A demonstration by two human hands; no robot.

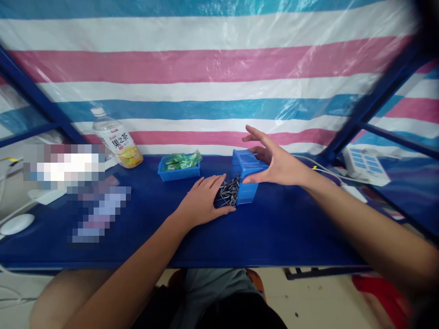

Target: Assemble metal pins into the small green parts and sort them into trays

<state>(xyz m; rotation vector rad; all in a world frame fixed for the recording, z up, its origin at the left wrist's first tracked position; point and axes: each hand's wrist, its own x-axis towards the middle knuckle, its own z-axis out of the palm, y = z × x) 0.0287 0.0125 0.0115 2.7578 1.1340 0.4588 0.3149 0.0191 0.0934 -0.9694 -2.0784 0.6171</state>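
Note:
A blue plastic bin (247, 192) stands tipped on its side on the blue tabletop, its mouth facing left. My right hand (270, 162) grips it from above and the right, thumb on the near side, with one finger raised. Dark metal pieces like screws or nails (229, 192) lie in a heap at the bin's mouth. Cupped against the left side of that heap is my left hand (204, 198), palm down, fingers stretched out and thumb apart. Part of the heap is hidden under the hand and inside the bin.
Behind my left hand sits a shallow blue tray (180, 174) with green-and-clear packets (181, 160). A drink bottle (118, 141) leans at the back left. A white mouse (17, 224) lies far left; a power strip (366, 167) and cables are at right. Striped sheeting (206, 68) hangs behind.

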